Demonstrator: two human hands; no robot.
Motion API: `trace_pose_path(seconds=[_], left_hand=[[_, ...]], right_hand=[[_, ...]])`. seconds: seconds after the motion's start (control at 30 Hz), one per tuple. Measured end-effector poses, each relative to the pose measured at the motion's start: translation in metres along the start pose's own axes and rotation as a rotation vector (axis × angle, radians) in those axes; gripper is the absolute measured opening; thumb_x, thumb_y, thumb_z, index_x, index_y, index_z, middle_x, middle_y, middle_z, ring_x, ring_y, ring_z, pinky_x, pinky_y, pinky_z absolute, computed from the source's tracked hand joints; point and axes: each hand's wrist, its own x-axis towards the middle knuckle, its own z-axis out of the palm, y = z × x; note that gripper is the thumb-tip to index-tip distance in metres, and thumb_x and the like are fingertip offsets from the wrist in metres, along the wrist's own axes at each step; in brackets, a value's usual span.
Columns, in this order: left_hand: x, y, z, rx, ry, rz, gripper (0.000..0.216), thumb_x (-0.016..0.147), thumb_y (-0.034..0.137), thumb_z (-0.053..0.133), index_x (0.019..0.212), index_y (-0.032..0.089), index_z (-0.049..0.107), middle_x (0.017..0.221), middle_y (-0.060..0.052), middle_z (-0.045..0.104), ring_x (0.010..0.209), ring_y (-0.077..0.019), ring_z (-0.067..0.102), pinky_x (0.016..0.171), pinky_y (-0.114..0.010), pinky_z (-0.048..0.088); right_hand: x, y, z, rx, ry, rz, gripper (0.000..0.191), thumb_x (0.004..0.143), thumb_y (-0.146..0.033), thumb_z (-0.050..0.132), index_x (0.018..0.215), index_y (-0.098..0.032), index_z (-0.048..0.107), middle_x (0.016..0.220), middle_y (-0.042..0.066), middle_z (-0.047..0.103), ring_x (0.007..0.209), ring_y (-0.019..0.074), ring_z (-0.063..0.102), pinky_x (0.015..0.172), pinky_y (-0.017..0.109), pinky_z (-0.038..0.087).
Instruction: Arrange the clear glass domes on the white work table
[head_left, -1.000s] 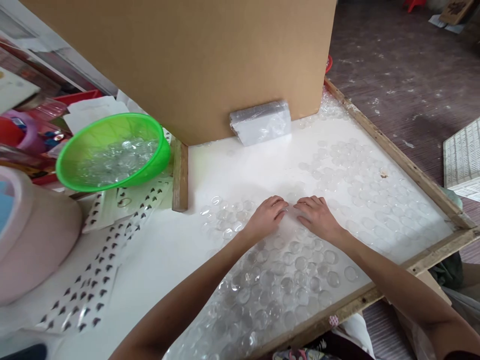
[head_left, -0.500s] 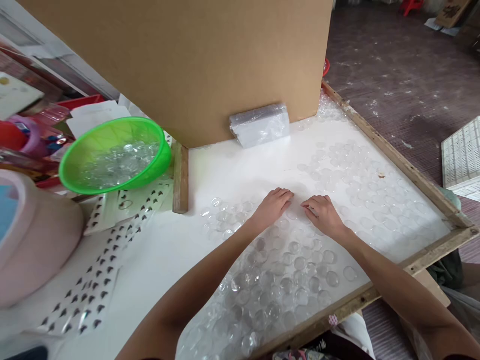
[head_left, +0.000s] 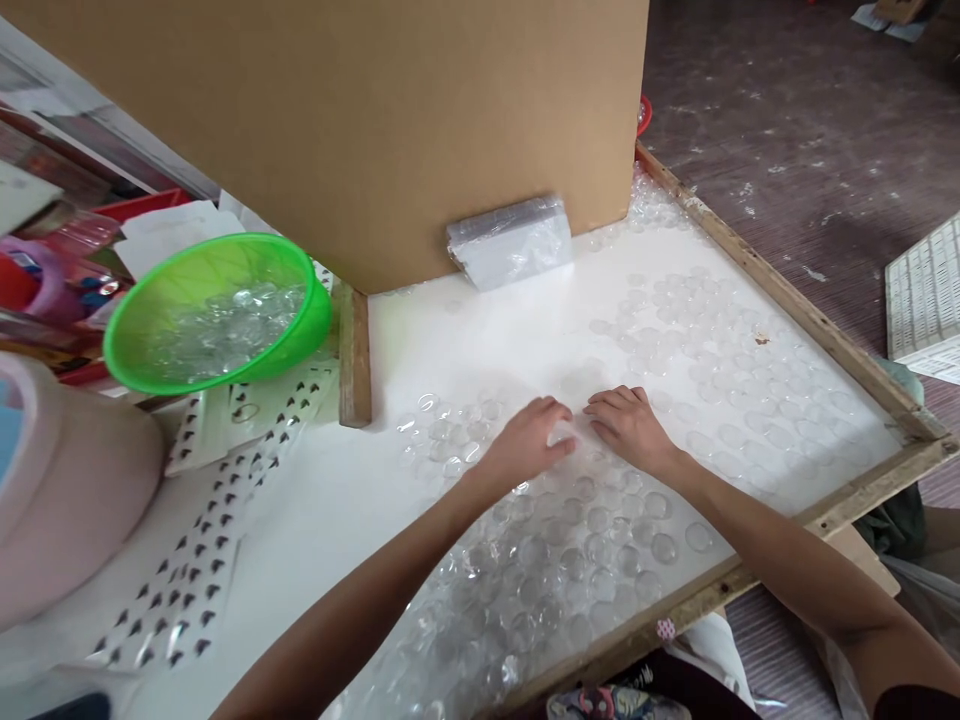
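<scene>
Table (head_left: 442, 340), white, spreads beneath both hands. Cardboard (head_left: 412, 130) stands upright on it at eleven o'clock from the hands. A pale pink tub (head_left: 82, 490) is well apart at nine, and a green bowl (head_left: 313, 325), filled with clear pieces, tilts between nine and ten. Near twelve, a plastic packet (head_left: 514, 245) leans against the cardboard. The left hand (head_left: 525, 442) curves, thumb and fingers parted; the right hand (head_left: 628, 427), just beside it at three, has its fingers bent together. Whether either grasps anything, I cannot tell. Smallest are clear discs (head_left: 664, 548), scattered under and around the hands, thickest toward six, more at two.
</scene>
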Motion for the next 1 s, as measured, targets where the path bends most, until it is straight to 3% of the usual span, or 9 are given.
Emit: trace_pose_path(seconds=[0.1, 0.23, 0.33, 0.43, 0.63, 0.77, 0.87, 0.93, 1.0], left_hand=[[-0.016, 0.008, 0.007, 0.066, -0.111, 0.072, 0.007, 0.092, 0.026, 0.059, 0.096, 0.021, 0.059, 0.103, -0.005, 0.062, 0.098, -0.0241, 0.058, 0.086, -0.038, 0.051], [-0.013, 0.009, 0.011, 0.103, -0.075, 0.073, 0.017, 0.097, 0.015, 0.043, 0.093, 0.020, 0.059, 0.099, -0.006, 0.062, 0.097, -0.0226, 0.058, 0.089, -0.038, 0.050], [-0.007, 0.009, 0.013, 0.127, -0.050, 0.103, 0.010, 0.097, 0.023, 0.051, 0.094, 0.019, 0.060, 0.107, -0.008, 0.061, 0.101, -0.0240, 0.058, 0.091, -0.039, 0.050], [-0.004, 0.009, 0.017, 0.148, -0.028, 0.132, 0.010, 0.096, 0.026, 0.054, 0.103, 0.019, 0.058, 0.114, -0.008, 0.060, 0.105, -0.0246, 0.057, 0.091, -0.039, 0.050], [0.001, 0.011, 0.022, 0.167, 0.042, 0.109, 0.016, 0.099, 0.023, 0.045, 0.106, 0.019, 0.059, 0.104, -0.007, 0.066, 0.099, -0.0237, 0.061, 0.087, -0.038, 0.051], [0.007, 0.010, 0.016, 0.068, 0.144, -0.026, 0.022, 0.099, 0.022, 0.041, 0.107, 0.020, 0.062, 0.096, -0.005, 0.070, 0.087, -0.0203, 0.065, 0.082, -0.035, 0.053], [0.009, 0.005, 0.011, 0.054, 0.149, -0.119, 0.024, 0.097, 0.019, 0.041, 0.101, 0.020, 0.065, 0.090, -0.004, 0.070, 0.081, -0.0195, 0.065, 0.077, -0.034, 0.054], [0.008, 0.001, 0.010, 0.122, 0.145, -0.119, 0.027, 0.097, 0.019, 0.041, 0.098, 0.018, 0.067, 0.095, -0.007, 0.069, 0.088, -0.0224, 0.066, 0.080, -0.037, 0.055], [0.004, 0.000, 0.014, 0.202, 0.150, -0.050, 0.028, 0.099, 0.022, 0.042, 0.110, 0.017, 0.067, 0.117, -0.013, 0.067, 0.108, -0.0275, 0.063, 0.092, -0.043, 0.054]], right_hand=[[0.001, 0.010, -0.012, 0.031, 0.039, 0.033, 0.017, 0.097, -0.017, 0.055, 0.106, -0.022, 0.068, 0.109, 0.007, 0.070, 0.100, 0.0240, 0.061, 0.089, 0.040, 0.040], [-0.005, 0.027, -0.030, 0.042, 0.130, 0.146, 0.020, 0.099, -0.022, 0.050, 0.107, -0.023, 0.068, 0.104, 0.007, 0.071, 0.088, 0.0222, 0.065, 0.088, 0.040, 0.042], [-0.011, 0.034, -0.036, 0.041, 0.165, 0.175, 0.021, 0.099, -0.024, 0.048, 0.107, -0.023, 0.068, 0.103, 0.006, 0.071, 0.080, 0.0207, 0.064, 0.087, 0.040, 0.044], [-0.012, 0.030, -0.030, 0.007, 0.151, 0.117, 0.021, 0.098, -0.022, 0.050, 0.109, -0.022, 0.068, 0.111, 0.008, 0.071, 0.093, 0.0238, 0.065, 0.088, 0.041, 0.045], [-0.001, 0.021, -0.012, -0.081, 0.036, 0.025, 0.026, 0.096, -0.018, 0.054, 0.117, -0.024, 0.068, 0.133, 0.006, 0.064, 0.120, 0.0271, 0.056, 0.101, 0.049, 0.038], [0.003, 0.030, -0.017, -0.062, 0.081, 0.083, 0.027, 0.098, -0.021, 0.051, 0.120, -0.024, 0.067, 0.131, 0.008, 0.066, 0.121, 0.0276, 0.057, 0.104, 0.051, 0.035], [-0.004, 0.031, -0.027, -0.050, 0.132, 0.131, 0.025, 0.099, -0.022, 0.049, 0.116, -0.024, 0.068, 0.122, 0.008, 0.070, 0.112, 0.0264, 0.062, 0.099, 0.049, 0.038], [-0.014, 0.025, -0.034, -0.065, 0.139, 0.106, 0.023, 0.100, -0.021, 0.049, 0.114, -0.023, 0.068, 0.118, 0.008, 0.071, 0.108, 0.0257, 0.063, 0.098, 0.047, 0.040], [-0.025, 0.015, -0.038, -0.076, 0.085, 0.004, 0.022, 0.099, -0.020, 0.052, 0.115, -0.022, 0.067, 0.120, 0.009, 0.070, 0.110, 0.0254, 0.062, 0.098, 0.045, 0.040]])
